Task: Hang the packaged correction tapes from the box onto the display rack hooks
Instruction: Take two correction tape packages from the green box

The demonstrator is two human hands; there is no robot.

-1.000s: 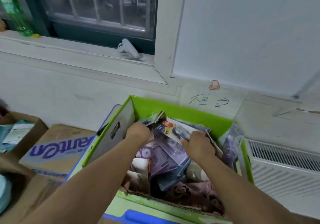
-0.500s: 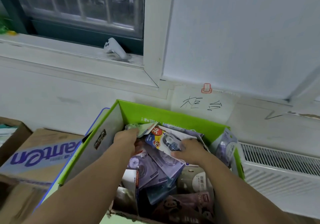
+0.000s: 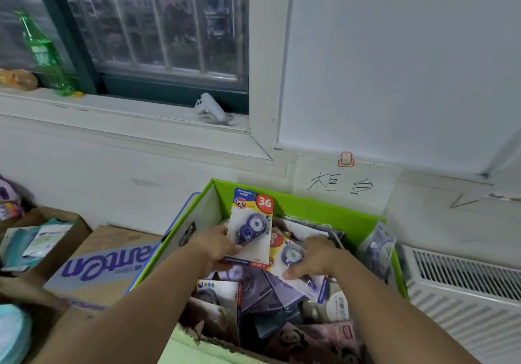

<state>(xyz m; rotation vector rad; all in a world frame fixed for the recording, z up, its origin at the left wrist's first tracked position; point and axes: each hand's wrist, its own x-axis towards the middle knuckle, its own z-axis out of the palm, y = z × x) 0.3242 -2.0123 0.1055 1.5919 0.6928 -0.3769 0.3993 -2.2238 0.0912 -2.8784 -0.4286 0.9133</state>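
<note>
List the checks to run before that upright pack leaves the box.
1. Grip: left hand holds the upright pack at its lower edge: ok.
2. Clearance: upright pack stands above the pile in the box: ok.
3. Hang hole at its top: cannot tell, blurred.
4. Hold of right hand on the second pack: cannot tell; it lies over it.
5. Sight of rack hooks: not ok, none in view.

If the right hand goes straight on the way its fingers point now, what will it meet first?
Probably the lower edge of the upright package that the left hand holds; the right hand points leftward over a flat package. Depth is unclear.
</note>
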